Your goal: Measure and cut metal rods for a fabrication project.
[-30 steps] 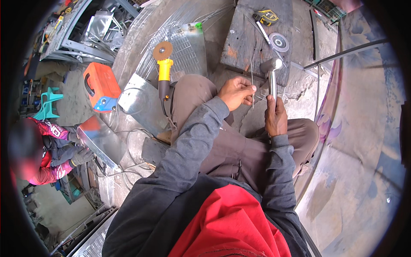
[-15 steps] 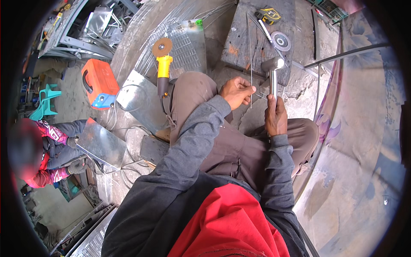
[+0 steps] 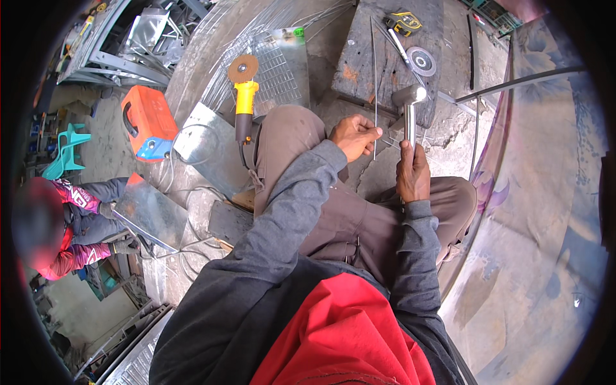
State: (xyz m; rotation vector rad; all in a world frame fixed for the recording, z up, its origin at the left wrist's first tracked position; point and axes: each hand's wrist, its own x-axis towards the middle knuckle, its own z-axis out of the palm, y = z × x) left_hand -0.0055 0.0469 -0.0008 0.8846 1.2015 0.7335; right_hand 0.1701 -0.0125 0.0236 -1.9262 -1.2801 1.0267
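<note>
My left hand [image 3: 353, 136] is closed, thumb against fingers, on a thin metal rod [image 3: 375, 77]. The rod stretches away from me, its far part over a dark wooden block [image 3: 353, 48]. In my right hand [image 3: 412, 173] is a hammer [image 3: 410, 122] with a shiny metal handle, its rounded head at the block's near edge. The hammer is a little to the right of the rod and apart from it. On the block are a yellow and black tape measure [image 3: 403, 23], a white pen-like stick [image 3: 397, 46] and a grey grinding disc [image 3: 421, 61].
A yellow angle grinder [image 3: 245, 99] with a brown disc stands left of my knee, near wire mesh [image 3: 276, 74] and sheet metal [image 3: 204, 138]. Further left is an orange and blue case [image 3: 153, 122]. A co-worker [image 3: 83, 218] holds a metal sheet [image 3: 154, 215]. A patterned cloth [image 3: 532, 212] hangs right.
My hands, the rod and the hammer stay almost in place. At left, the co-worker's lower hand has shifted slightly right, toward the metal sheet.
</note>
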